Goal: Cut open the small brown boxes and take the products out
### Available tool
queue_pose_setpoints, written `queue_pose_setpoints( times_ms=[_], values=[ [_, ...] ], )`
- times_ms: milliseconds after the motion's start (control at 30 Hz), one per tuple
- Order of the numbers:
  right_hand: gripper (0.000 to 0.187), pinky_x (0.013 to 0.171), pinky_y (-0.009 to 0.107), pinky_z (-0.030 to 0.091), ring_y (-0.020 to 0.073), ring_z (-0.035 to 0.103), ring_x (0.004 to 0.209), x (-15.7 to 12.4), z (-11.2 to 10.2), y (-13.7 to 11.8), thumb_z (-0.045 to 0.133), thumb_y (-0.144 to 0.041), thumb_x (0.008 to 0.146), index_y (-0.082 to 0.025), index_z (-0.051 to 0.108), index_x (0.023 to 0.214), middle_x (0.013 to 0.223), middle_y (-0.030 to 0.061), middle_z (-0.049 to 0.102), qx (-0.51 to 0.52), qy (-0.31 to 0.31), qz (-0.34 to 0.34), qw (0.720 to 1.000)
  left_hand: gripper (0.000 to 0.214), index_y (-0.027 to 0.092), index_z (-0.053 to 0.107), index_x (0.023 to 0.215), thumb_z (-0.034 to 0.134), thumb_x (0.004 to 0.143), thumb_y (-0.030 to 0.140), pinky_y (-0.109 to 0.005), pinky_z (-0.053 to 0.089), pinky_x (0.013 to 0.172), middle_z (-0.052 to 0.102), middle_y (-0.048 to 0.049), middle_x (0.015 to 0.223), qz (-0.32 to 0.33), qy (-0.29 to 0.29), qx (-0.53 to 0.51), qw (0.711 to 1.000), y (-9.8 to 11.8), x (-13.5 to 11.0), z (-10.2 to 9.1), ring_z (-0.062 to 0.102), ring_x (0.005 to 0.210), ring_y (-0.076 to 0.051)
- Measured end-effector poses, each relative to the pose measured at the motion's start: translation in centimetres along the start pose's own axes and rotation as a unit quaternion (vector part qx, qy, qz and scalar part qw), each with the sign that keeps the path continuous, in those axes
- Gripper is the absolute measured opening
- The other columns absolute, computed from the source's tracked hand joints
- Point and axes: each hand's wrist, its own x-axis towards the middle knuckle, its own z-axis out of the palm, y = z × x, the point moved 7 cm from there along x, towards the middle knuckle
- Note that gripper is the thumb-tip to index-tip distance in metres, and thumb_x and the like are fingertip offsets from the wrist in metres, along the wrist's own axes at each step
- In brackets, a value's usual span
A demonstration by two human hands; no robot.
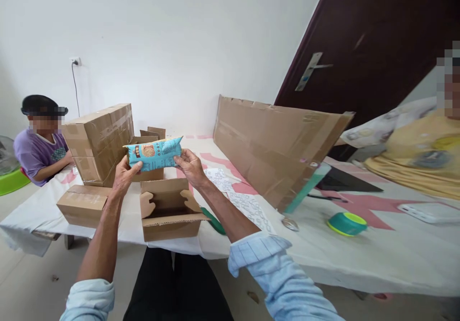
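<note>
Illegible lettering on blue packet [161, 156]

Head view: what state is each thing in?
Packet: held up, seal unclear
Left hand: gripping packet's left end
Right hand: gripping packet's right end
Front box: open
Small box: shut, taped
Back box: open, partly hidden
Box stack: taped
Panel: standing on edge
Plug: in socket

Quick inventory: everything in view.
packet: 1, blue, between hands
open carton: 1, brown, front centre
closed carton: 1, brown, front left
carton stack: 1, brown, back left
rear carton: 1, brown, behind packet
cardboard panel: 1, brown, centre
sheets: several, white, beside panel
bowl: 1, green, right
slab: 1, black, behind bowl
tablecloth: 1, white-pink, table
door: 1, dark brown, back right
people: 2, purple/yellow tops, both edges
left hand, right hand: 2, bare, on packet
</note>
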Motion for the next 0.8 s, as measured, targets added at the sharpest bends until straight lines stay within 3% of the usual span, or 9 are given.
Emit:
queue_pose_setpoints(
  times_ms=[167, 300, 367, 433, 500, 600, 800],
  values=[
    [0.054, 0.100, 0.047, 0.059, 0.0282, 0.072, 0.105, -0.6, -0.6, 2.8, 0.088, -0.066, 0.069, -0.026, 0.062, 0.093, 0.098, 0.0047, 0.078, -0.094, -0.035, 0.021, 0.995, 0.061, 0.014, 0.076, 0.094, 0.104, 0.050, 0.046, -0.030, 0.058, 0.063, 0.077, -0.0055, 0.084, -0.051, 0.044, -0.006, 0.998, -3.4, 0.4, -0.9, 0.069, 0.072, -0.021],
    [0.060, 0.114, 0.057, 0.052, 0.0356, 0.066, 0.131, -2.0, -4.4, 4.5, 0.087, -0.061, 0.072, -0.022, 0.071, 0.114, 0.132, 0.0153, 0.075, -0.247, 0.005, 0.021, 0.969, 0.057, 0.016, 0.074, 0.094, 0.101, 0.054, 0.046, -0.031, 0.060, 0.070, 0.076, -0.0018, 0.084, -0.024, 0.105, -0.028, 0.994, -5.1, 0.9, -2.6, 0.069, 0.072, -0.018],
    [0.068, 0.118, 0.060, 0.049, 0.0385, 0.061, 0.140, -3.0, -6.6, 5.6, 0.089, -0.056, 0.070, -0.021, 0.071, 0.125, 0.143, 0.0188, 0.069, -0.295, 0.026, 0.053, 0.954, 0.057, 0.018, 0.072, 0.097, 0.099, 0.056, 0.048, -0.030, 0.060, 0.075, 0.076, -0.0004, 0.088, -0.004, 0.144, -0.038, 0.989, -5.4, 1.6, -3.5, 0.070, 0.077, -0.017],
    [0.070, 0.116, 0.060, 0.051, 0.0390, 0.063, 0.138, -4.1, -7.8, 6.9, 0.090, -0.054, 0.069, -0.021, 0.072, 0.128, 0.140, 0.0184, 0.072, -0.287, 0.010, 0.104, 0.952, 0.058, 0.019, 0.072, 0.099, 0.099, 0.058, 0.049, -0.030, 0.061, 0.078, 0.077, -0.0006, 0.092, 0.026, 0.179, -0.050, 0.982, -5.4, 2.5, -4.2, 0.072, 0.081, -0.017],
    [0.064, 0.109, 0.057, 0.056, 0.0374, 0.071, 0.124, -5.4, -7.7, 8.1, 0.089, -0.056, 0.070, -0.020, 0.076, 0.121, 0.125, 0.0151, 0.078, -0.233, -0.050, 0.156, 0.958, 0.058, 0.019, 0.073, 0.100, 0.100, 0.057, 0.048, -0.031, 0.062, 0.080, 0.078, -0.0016, 0.094, 0.062, 0.198, -0.062, 0.976, -5.2, 3.5, -4.4, 0.073, 0.082, -0.018],
    [0.058, 0.093, 0.048, 0.063, 0.0330, 0.077, 0.102, -7.6, -6.8, 9.1, 0.088, -0.061, 0.074, -0.015, 0.081, 0.108, 0.106, 0.0122, 0.082, -0.149, -0.135, 0.215, 0.956, 0.056, 0.018, 0.075, 0.101, 0.100, 0.058, 0.045, -0.033, 0.063, 0.081, 0.078, -0.0024, 0.094, 0.082, 0.192, -0.065, 0.976, -5.8, 4.5, -4.4, 0.072, 0.081, -0.018],
    [0.056, 0.081, 0.041, 0.061, 0.0301, 0.076, 0.094, -10.0, -7.9, 9.2, 0.084, -0.066, 0.078, -0.016, 0.082, 0.103, 0.102, 0.0104, 0.083, -0.150, -0.097, 0.242, 0.954, 0.050, 0.017, 0.077, 0.094, 0.100, 0.055, 0.038, -0.032, 0.061, 0.080, 0.077, -0.0009, 0.088, -0.035, 0.107, -0.008, 0.994, -11.9, 2.8, -3.8, 0.070, 0.078, -0.017]
  ],
)
